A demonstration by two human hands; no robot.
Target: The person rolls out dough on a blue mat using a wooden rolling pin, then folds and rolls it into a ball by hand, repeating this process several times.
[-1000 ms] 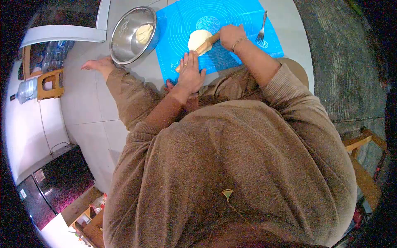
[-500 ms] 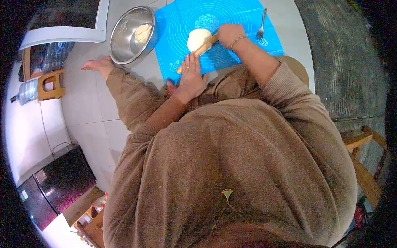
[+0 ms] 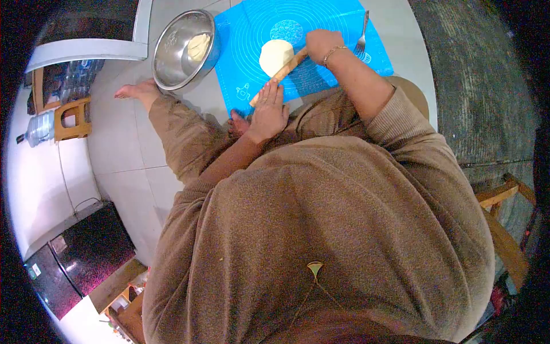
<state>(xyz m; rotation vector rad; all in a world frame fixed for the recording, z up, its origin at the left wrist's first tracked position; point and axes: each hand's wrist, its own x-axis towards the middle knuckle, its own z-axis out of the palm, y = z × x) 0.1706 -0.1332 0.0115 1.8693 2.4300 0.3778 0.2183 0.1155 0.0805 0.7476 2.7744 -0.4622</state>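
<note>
A wooden rolling pin (image 3: 289, 66) lies slanted over the blue mat (image 3: 321, 14), along the near right edge of a round, pale piece of dough (image 3: 276, 57). At the pin's far right end, my right hand (image 3: 324, 47) is closed around it, with a bracelet at the wrist. My left hand (image 3: 269, 116) rests its stretched fingers flat across the pin's near left part; a ring shows on one finger. The pin's tip sticks out to the left of those fingers.
A steel bowl (image 3: 172, 66) holding a lump of dough (image 3: 198, 47) stands left of the mat. A fork (image 3: 363, 34) lies on the mat's right side. My bare foot (image 3: 137, 90) is close to the bowl. A yellow stool (image 3: 73, 118) and a water bottle (image 3: 40, 128) are at far left.
The rolling pin has shifted slightly toward me and to the right, baring more of the dough's edge. Both hands have moved with it.
</note>
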